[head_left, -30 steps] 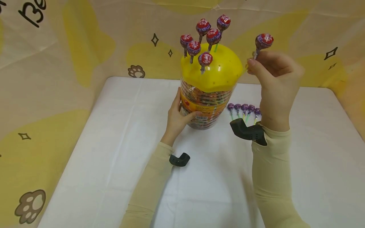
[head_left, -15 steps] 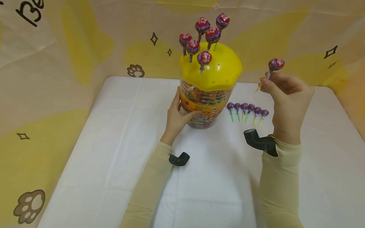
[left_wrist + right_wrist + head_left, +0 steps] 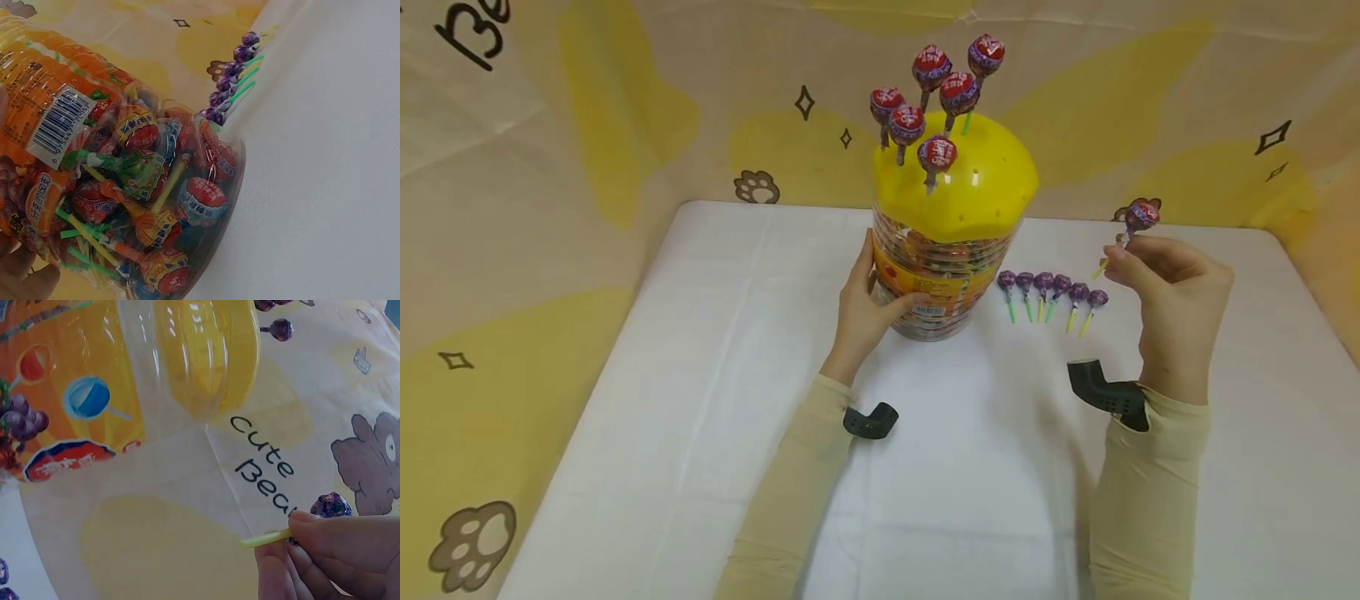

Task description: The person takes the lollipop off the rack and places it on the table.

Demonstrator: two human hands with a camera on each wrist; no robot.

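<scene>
A clear plastic jar [image 3: 951, 287] with a yellow domed lid [image 3: 992, 179] stands at the back of the table, filled with wrapped lollipops. My left hand [image 3: 868, 308] grips its lower side, thumb across the label near the barcode [image 3: 59, 126]. Several red and purple lollipops [image 3: 937, 154] stick up from the lid on its left and back. Between thumb and fingertips, my right hand [image 3: 1180, 300] pinches the stick of another lollipop [image 3: 1142, 215], candy end up and yellow stick end [image 3: 265, 539] poking out below. It is held above the table, right of the jar.
To the right of the jar, a row of purple-wrapped lollipops [image 3: 1061, 286] with green and yellow sticks lies on the white table [image 3: 955, 492]. A patterned cloth backdrop [image 3: 647, 100] rises behind and at the sides. Each wrist wears a black camera mount [image 3: 871, 421].
My right hand has moved down and to the right, away from the lid, with the lollipop in its fingers. The row of purple lollipops has come fully into view. My left hand stays on the jar.
</scene>
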